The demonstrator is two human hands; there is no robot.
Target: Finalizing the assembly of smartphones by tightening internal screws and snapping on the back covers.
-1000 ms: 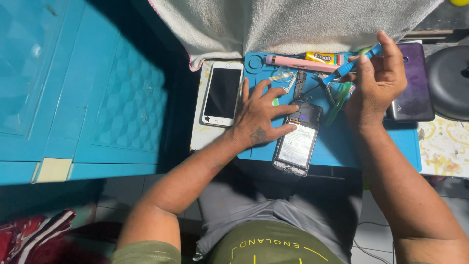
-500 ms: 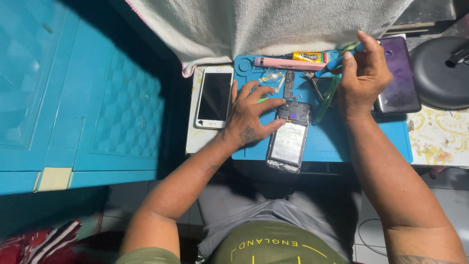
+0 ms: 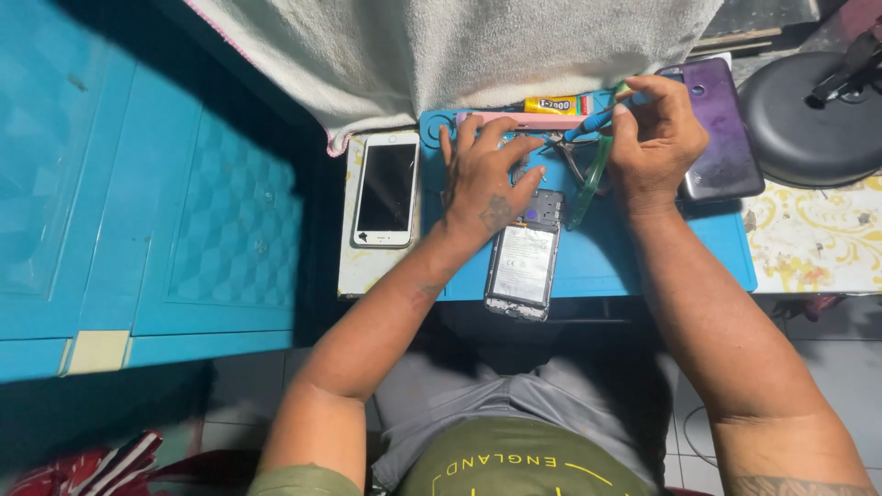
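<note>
Opened phone (image 3: 524, 262) w/ back off lies on the blue mat (image 3: 643, 257), near edge of the surface (image 3: 808, 257), its lower end overhanging the mat's near rim; battery face up, board at the far end. Left hand (image 3: 485, 179) lies flat over the phone's far end, fingers spread, palm down, pressing rather than gripping; it covers the top of the board, so can't tell what's under it. Right hand (image 3: 654, 138) is further right, fingers pinched shut on a thin blue-tipped tool (image 3: 597, 118), tip pointing left toward the left hand's fingertips.

Around: white phone (image 3: 386, 188), dark screen up, lies left of the mat on a pale strip, just beside the left wrist. Betw. the two hands, metal tweezers (image 3: 571, 156) and a green curved strip (image 3: 591, 179), partly hidden by fingers. Far edge of the mat: pink bar (image 3: 524, 120) and a yellow glue tube (image 3: 556, 104), touching or nearly so. Purple phone (image 3: 721, 129) lies right of the right hand, near corner hidden by it. Dark round base (image 3: 808, 119) far right, cut by frame edge. Grey-white towel (image 3: 459, 46) hangs over the far side. Blue cabinet (image 3: 138, 184) fills the left.
</note>
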